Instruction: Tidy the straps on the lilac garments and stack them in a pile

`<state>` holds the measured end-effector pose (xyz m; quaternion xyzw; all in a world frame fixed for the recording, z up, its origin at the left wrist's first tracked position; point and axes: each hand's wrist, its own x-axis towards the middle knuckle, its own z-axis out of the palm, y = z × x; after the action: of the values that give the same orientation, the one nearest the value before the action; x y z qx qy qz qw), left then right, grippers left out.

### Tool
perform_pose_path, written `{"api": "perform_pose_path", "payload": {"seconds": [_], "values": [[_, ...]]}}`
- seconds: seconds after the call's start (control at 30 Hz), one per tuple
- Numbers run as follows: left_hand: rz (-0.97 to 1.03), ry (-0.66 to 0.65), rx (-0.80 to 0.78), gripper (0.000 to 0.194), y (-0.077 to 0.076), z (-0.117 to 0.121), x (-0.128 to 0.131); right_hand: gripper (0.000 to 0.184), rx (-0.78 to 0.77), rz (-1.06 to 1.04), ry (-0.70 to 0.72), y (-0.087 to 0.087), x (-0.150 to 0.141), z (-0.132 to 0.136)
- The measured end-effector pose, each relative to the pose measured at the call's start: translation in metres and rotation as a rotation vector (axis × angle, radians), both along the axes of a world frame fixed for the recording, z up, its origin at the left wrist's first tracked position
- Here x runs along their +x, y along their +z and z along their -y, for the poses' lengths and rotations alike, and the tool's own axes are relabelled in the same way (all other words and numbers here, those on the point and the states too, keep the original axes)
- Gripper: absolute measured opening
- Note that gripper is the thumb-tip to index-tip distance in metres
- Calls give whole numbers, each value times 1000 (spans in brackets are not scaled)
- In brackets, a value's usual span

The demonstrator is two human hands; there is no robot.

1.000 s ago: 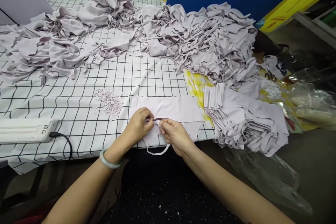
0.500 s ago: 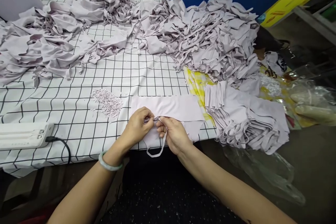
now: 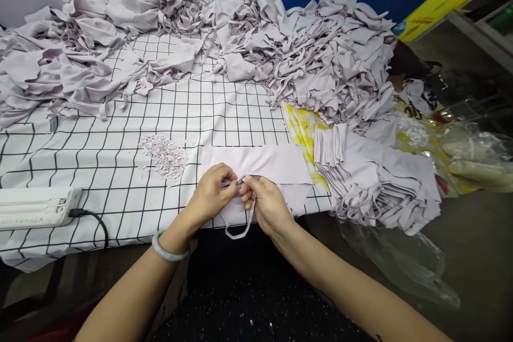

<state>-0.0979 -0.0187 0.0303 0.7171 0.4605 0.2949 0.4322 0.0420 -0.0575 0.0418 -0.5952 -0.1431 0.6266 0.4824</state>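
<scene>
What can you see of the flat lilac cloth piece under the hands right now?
The lilac cloth piece is a pale, thin, matte fabric that looks like soft knit. It lies flat and smooth at the near edge of the checked table cover, its lower part tapering over the edge. A narrow strap loop of the same cloth hangs below. The left hand and right hand pinch it together at one spot; what is between the fingertips is too small to tell.

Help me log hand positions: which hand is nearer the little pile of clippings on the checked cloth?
Left. The left hand sits just right of the clippings; the right hand is farther right, beyond it.
</scene>
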Motion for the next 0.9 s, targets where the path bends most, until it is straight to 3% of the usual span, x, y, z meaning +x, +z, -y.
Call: {"api": "perform_pose_path", "payload": {"seconds": [0.3, 0.9], "values": [[-18, -22, -14, 12, 2, -1, -2, 35, 11, -14, 71, 2, -1, 2], [5, 10, -23, 12, 0, 0, 0, 37, 30, -26, 25, 4, -3, 3]]}}
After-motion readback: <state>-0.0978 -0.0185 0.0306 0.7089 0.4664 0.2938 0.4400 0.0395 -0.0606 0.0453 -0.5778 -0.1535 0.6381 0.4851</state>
